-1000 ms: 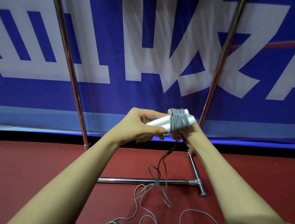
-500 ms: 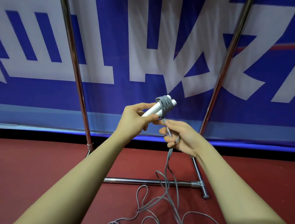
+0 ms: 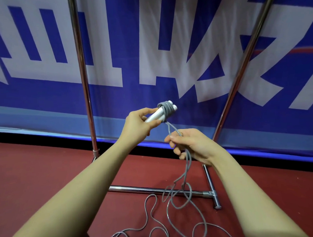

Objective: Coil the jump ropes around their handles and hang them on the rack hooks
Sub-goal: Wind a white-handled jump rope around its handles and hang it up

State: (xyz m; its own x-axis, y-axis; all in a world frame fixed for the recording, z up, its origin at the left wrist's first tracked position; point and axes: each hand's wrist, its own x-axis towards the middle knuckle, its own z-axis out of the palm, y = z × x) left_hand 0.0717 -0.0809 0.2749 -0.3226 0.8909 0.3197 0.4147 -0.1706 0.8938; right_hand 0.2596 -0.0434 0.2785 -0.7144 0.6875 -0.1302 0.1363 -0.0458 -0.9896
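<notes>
My left hand [image 3: 139, 126] grips two white jump-rope handles [image 3: 156, 114] held side by side, pointing up and to the right. Several turns of grey rope [image 3: 167, 109] are wound round their far ends. Below and to the right, my right hand [image 3: 191, 145] pinches the doubled grey rope just under the coil. From that hand the loose rope [image 3: 187, 172] hangs down and lies in loops on the red floor. No hooks are in view.
A chrome rack stands in front of me: left upright [image 3: 84, 82], slanting right upright [image 3: 239, 68] and a base bar [image 3: 155, 189] on the red floor [image 3: 38, 173]. Behind it hangs a blue banner [image 3: 132, 83] with large white characters.
My right hand has come off the coil and dropped lower, now pinching the rope beneath the handles. The handles tilted up to the right and the view shifted slightly.
</notes>
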